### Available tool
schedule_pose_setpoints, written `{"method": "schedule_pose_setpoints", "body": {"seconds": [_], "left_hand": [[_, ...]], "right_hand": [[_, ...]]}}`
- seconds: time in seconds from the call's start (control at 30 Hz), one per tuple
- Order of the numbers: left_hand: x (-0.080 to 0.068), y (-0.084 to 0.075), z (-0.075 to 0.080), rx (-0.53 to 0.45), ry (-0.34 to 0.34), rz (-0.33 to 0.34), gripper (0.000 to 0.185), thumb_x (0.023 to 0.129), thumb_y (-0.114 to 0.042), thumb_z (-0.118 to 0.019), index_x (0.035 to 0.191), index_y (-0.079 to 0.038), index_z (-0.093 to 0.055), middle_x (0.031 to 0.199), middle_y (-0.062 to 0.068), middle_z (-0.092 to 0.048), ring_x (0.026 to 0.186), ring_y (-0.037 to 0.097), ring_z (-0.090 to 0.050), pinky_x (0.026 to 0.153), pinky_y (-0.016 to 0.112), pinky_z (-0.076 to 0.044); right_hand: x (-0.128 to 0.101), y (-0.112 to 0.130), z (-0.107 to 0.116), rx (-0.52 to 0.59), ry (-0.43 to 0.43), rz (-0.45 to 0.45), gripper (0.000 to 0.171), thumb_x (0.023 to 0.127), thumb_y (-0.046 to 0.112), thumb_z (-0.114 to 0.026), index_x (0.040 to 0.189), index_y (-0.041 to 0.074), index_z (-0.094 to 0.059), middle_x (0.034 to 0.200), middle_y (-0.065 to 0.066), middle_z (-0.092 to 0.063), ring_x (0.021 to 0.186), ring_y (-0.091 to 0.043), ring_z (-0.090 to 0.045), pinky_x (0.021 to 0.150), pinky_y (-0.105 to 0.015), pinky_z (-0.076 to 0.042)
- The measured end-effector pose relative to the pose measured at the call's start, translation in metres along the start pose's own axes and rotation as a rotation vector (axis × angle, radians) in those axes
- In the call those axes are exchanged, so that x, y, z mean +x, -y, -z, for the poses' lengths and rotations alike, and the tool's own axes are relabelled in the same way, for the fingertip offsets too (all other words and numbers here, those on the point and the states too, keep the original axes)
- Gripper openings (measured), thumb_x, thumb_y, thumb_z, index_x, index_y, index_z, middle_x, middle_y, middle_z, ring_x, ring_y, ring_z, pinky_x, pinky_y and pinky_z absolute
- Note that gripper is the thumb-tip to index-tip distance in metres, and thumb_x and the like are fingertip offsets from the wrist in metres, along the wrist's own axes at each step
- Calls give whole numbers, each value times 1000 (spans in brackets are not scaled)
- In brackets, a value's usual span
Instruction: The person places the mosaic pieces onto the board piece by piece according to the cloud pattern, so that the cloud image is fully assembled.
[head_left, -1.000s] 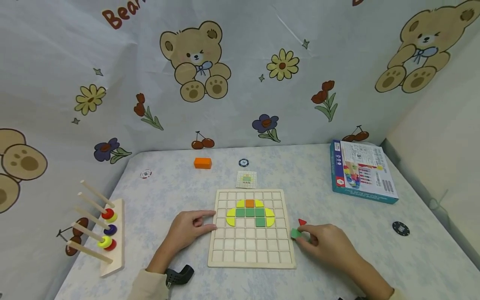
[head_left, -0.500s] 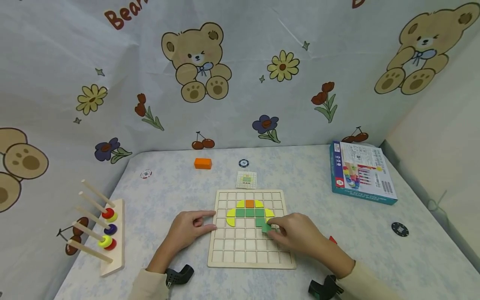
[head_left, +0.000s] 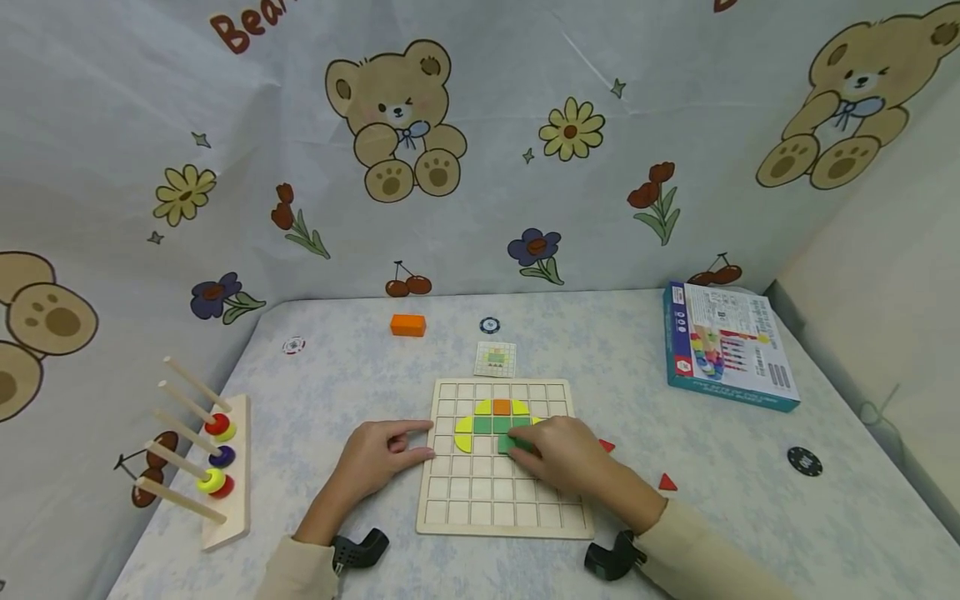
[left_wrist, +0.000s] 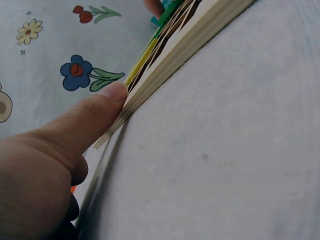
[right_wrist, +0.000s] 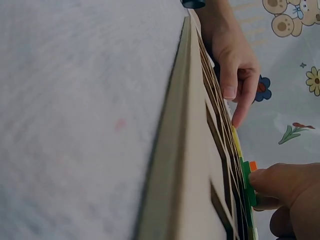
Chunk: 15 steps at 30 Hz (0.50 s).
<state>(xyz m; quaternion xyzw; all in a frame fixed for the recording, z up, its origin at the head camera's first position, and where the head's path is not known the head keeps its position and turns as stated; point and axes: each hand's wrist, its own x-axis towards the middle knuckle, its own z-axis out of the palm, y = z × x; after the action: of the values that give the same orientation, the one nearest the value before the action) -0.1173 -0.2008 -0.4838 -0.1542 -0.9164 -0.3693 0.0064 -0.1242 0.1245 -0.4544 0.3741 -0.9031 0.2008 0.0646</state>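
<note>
Backdrop: printed cloth with bears, flowers and cherries, hung behind and to the left of the table.
Table: pale mottled tabletop that carries everything below.
Grid board: wooden grid board lying flat near the front edge, between the two hands; a patch of yellow, green and orange tiles sits in its upper rows.
Game box: blue printed box, far right, well apart from the board.
Peg rack: wooden rack with slanted pegs and coloured rings, far left.
Left hand: left hand rests on the table at the board's left edge, forefinger and thumb straight against the rim; the left wrist view shows a fingertip pressed to the board's side. It grips nothing.
Right hand: right hand lies over the board's middle right, fingers curled, pinching a tile.
Green tile: green square tile at the right hand's fingertips, to the hand's left, low over or on the cell below the green row; whether it is seated I cannot tell. The right hand is the nearer one.
Orange block: orange block, far side of the table.
Pattern card: small card just behind the board.
Red triangles: two red triangles on the table right of the board.
</note>
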Motion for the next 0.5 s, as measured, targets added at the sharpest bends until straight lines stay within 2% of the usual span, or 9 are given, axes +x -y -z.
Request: {"method": "schedule_pose_setpoints", "body": {"seconds": [0.03,0.13,0.23,0.37,0.5], "left_hand": [[0,0,0,0,-2,1,39,83,-48,-83,119,-37,-76,55,-15,-30,52,2,-22,59,25,-36],[0,-1,1,3,-7,0,38,83,-48,-83,119,-37,-76,55,-16,-30,52,2,-23,59,25,-36],[-1,-1,1,4,-11,-3,38,83,-47,-84,118,-37,-76,55,-16,-31,52,2,-23,59,25,-36],[-1,-2,1,-3,-12,-12,38,83,-46,-84,119,-36,-76,55,-16,-31,52,2,-23,58,25,-36],[0,-2,0,-6,-15,-14,38,83,-47,-84,119,-35,-76,55,-16,-31,52,2,-23,58,25,-36]], "right_hand": [[0,0,-2,0,-11,-2,18,95,28,-75,107,15,-79,83,8,-74,71,-1,-64,65,-26,-52],[0,1,-7,3,-25,-21,20,96,28,-74,110,15,-79,73,11,-68,69,-2,-63,63,-26,-51],[-2,3,-12,0,-45,-32,23,96,29,-74,113,15,-79,72,9,-70,70,-5,-66,63,-28,-52],[-4,3,-14,-14,-75,-22,26,96,29,-74,116,14,-79,93,1,-78,81,-11,-73,68,-33,-57],[-5,3,-15,-34,-88,-11,27,96,30,-74,117,15,-79,97,0,-78,82,-13,-74,68,-35,-57]]}}
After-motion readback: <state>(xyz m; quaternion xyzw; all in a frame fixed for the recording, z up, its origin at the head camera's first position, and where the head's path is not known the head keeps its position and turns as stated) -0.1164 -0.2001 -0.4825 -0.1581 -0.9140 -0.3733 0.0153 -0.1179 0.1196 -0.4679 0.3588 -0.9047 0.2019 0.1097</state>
